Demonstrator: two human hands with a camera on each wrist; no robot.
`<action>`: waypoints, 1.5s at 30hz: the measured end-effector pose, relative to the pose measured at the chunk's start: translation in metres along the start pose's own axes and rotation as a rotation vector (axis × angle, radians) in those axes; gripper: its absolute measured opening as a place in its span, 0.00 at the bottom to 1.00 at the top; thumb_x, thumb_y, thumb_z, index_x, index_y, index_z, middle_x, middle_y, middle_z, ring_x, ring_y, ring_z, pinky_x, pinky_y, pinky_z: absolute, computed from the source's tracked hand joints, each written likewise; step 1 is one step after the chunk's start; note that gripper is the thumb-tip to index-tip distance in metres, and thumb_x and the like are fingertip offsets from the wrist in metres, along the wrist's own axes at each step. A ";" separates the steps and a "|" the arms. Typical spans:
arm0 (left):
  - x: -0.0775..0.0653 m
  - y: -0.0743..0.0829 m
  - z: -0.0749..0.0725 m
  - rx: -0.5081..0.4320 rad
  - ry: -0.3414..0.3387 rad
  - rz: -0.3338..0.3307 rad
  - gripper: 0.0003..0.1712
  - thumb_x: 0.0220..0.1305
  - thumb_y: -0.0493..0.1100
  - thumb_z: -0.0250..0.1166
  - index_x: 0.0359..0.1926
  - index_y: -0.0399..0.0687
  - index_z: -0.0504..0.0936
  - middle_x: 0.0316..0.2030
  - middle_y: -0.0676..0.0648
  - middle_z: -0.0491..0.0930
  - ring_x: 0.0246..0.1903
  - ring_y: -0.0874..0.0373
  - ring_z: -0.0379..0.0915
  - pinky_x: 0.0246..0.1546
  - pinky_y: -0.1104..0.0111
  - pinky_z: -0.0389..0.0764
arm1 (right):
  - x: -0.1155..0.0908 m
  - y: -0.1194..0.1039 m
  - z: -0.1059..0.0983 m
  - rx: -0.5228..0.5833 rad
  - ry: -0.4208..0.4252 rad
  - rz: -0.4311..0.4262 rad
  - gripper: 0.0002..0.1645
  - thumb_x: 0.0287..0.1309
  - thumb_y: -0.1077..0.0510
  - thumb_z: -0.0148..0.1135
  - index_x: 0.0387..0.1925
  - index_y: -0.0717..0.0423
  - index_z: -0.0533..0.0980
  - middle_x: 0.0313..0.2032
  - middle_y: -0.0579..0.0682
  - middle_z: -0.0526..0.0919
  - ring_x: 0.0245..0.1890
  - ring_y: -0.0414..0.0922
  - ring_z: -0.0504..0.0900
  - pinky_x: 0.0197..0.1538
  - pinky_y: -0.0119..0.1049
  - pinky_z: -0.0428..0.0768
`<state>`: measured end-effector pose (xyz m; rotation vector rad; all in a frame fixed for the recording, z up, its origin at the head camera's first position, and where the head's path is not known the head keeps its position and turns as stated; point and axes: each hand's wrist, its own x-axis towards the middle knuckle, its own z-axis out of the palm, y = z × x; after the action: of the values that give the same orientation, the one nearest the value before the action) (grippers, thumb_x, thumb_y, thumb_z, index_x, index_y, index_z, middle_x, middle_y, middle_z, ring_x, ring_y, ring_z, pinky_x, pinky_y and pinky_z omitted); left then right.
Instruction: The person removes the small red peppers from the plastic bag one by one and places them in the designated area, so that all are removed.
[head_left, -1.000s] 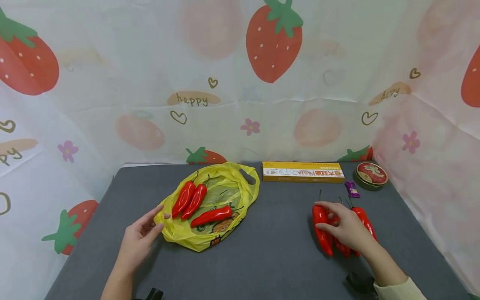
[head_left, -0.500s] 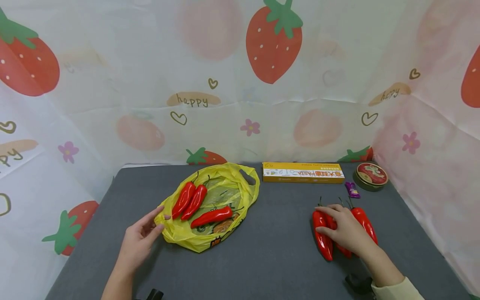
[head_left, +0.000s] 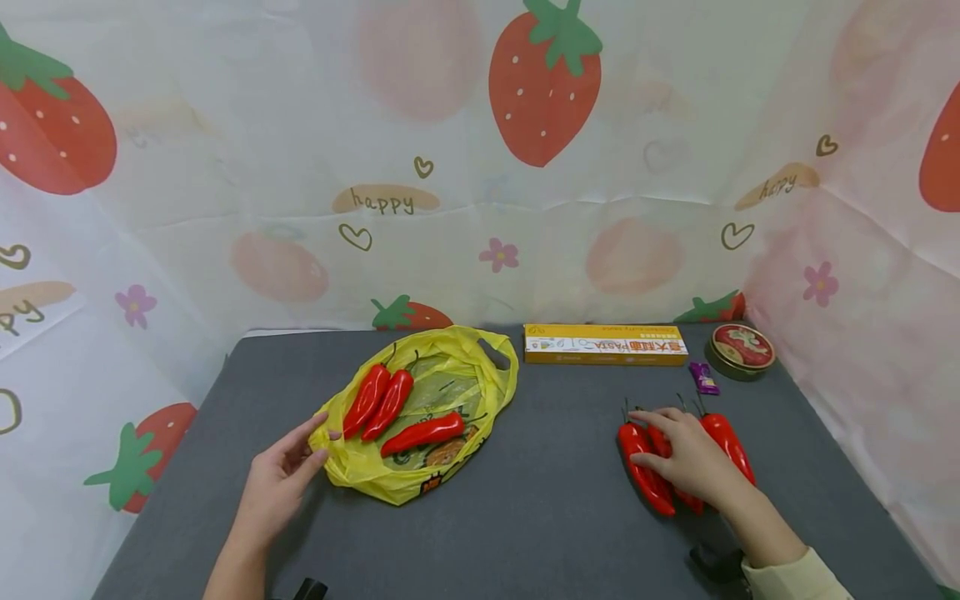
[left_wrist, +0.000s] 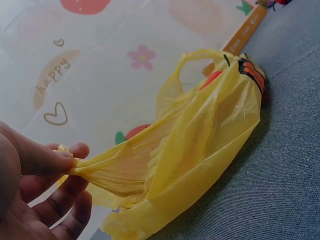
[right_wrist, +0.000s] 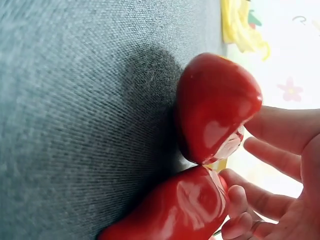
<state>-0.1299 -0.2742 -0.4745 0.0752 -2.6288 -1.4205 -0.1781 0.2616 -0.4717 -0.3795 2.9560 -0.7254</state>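
Note:
My left hand [head_left: 281, 471] pinches the near-left edge of a yellow plastic bag [head_left: 352, 462]. In the left wrist view the bag's gathered film [left_wrist: 115, 170] runs out from between thumb and fingers. Three red chili peppers [head_left: 424, 433] lie in the bag's opening. At the right, my right hand [head_left: 690, 458] holds the leftmost red chili pepper [head_left: 647, 477] of a group between thumb and fingers. Its thumb [right_wrist: 280, 127] lies against that pepper in the right wrist view. Another pepper [right_wrist: 185, 205] sits right beside it, and one more [head_left: 729, 447] shows past the hand, which partly covers the group.
A yellow pasta box [head_left: 606, 345] lies along the table's back edge. Right of it are a small purple packet [head_left: 704, 378] and a round tin [head_left: 741, 352] with a red lid. A strawberry-print curtain [head_left: 450, 208] encloses the grey table [head_left: 510, 533].
The leftmost pepper in the right group has shifted, its stem end swinging left and toward me. My right hand moved slightly with it; my left hand and the bag have stayed put.

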 end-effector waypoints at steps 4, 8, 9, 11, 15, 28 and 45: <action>0.000 0.000 0.000 -0.012 -0.002 0.001 0.29 0.71 0.39 0.63 0.71 0.51 0.72 0.54 0.43 0.85 0.42 0.63 0.73 0.41 0.80 0.79 | 0.000 -0.002 0.000 0.009 0.010 -0.013 0.36 0.57 0.49 0.74 0.66 0.52 0.75 0.61 0.65 0.75 0.61 0.66 0.71 0.57 0.70 0.72; 0.000 -0.002 -0.001 -0.019 -0.006 0.005 0.29 0.72 0.40 0.63 0.71 0.52 0.72 0.54 0.44 0.85 0.42 0.63 0.73 0.41 0.80 0.79 | 0.001 -0.003 0.000 0.015 0.026 -0.040 0.36 0.57 0.50 0.74 0.65 0.53 0.75 0.61 0.64 0.76 0.61 0.66 0.71 0.58 0.69 0.72; 0.000 -0.002 -0.001 -0.020 -0.006 0.008 0.29 0.72 0.40 0.63 0.71 0.52 0.72 0.54 0.44 0.85 0.42 0.63 0.73 0.41 0.80 0.79 | 0.001 -0.003 0.000 0.014 0.028 -0.048 0.35 0.57 0.50 0.74 0.65 0.53 0.75 0.61 0.64 0.76 0.60 0.65 0.72 0.58 0.69 0.72; 0.000 -0.002 -0.001 -0.023 -0.004 0.014 0.29 0.72 0.40 0.63 0.71 0.52 0.72 0.53 0.44 0.86 0.41 0.63 0.72 0.40 0.79 0.79 | 0.001 -0.004 0.001 0.008 0.032 -0.064 0.35 0.56 0.50 0.75 0.65 0.53 0.76 0.61 0.63 0.77 0.59 0.65 0.72 0.57 0.68 0.73; 0.000 -0.003 0.000 -0.031 -0.003 0.017 0.28 0.72 0.40 0.63 0.71 0.52 0.72 0.53 0.44 0.86 0.41 0.63 0.73 0.39 0.79 0.79 | 0.002 -0.005 0.003 -0.009 0.025 -0.076 0.35 0.54 0.50 0.76 0.63 0.52 0.77 0.61 0.61 0.78 0.58 0.63 0.71 0.55 0.66 0.75; 0.001 -0.001 -0.001 -0.021 -0.011 -0.024 0.29 0.72 0.41 0.62 0.72 0.53 0.71 0.55 0.44 0.85 0.43 0.62 0.73 0.42 0.80 0.79 | 0.000 -0.008 0.005 0.022 0.062 -0.074 0.34 0.53 0.51 0.77 0.62 0.52 0.78 0.60 0.61 0.78 0.60 0.63 0.71 0.57 0.68 0.73; 0.002 0.000 -0.002 -0.006 -0.009 -0.029 0.29 0.72 0.41 0.63 0.71 0.53 0.72 0.54 0.44 0.85 0.42 0.61 0.72 0.40 0.78 0.79 | 0.036 -0.078 0.000 0.220 0.102 -0.206 0.32 0.55 0.51 0.76 0.62 0.44 0.78 0.46 0.45 0.80 0.38 0.42 0.73 0.37 0.35 0.77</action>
<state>-0.1314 -0.2763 -0.4735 0.1072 -2.6410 -1.4413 -0.1957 0.1859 -0.4357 -0.6533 2.9145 -1.1119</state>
